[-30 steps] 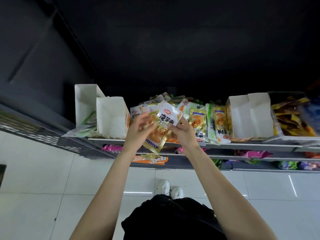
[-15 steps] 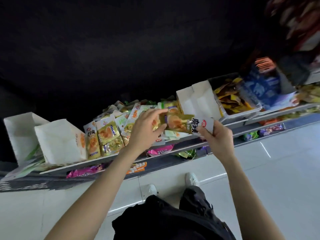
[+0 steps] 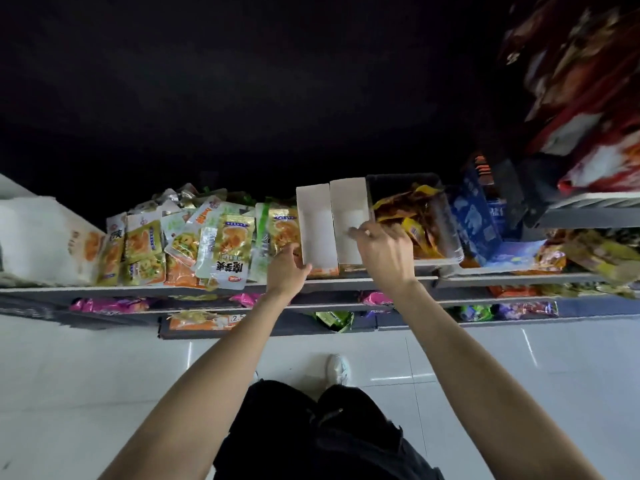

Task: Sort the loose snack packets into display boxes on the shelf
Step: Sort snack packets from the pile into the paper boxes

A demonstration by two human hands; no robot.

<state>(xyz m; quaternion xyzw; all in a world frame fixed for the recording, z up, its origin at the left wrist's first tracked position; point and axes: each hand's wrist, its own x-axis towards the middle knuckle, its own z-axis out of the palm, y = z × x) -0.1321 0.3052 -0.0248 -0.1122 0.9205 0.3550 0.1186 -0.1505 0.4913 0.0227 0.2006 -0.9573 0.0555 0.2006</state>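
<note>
A: What's on the shelf (image 3: 346, 280)?
B: Loose snack packets (image 3: 221, 244) lie left of both hands.
A: The hands?
B: The left hand (image 3: 287, 271) grips the left white display box (image 3: 317, 226). The right hand (image 3: 382, 249), fingers loosely spread, reaches into the right white display box (image 3: 349, 216).

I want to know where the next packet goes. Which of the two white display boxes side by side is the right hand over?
The right-hand white box, beside the clear tub. The right hand hovers over it; the left hand is at the left white box.
</note>
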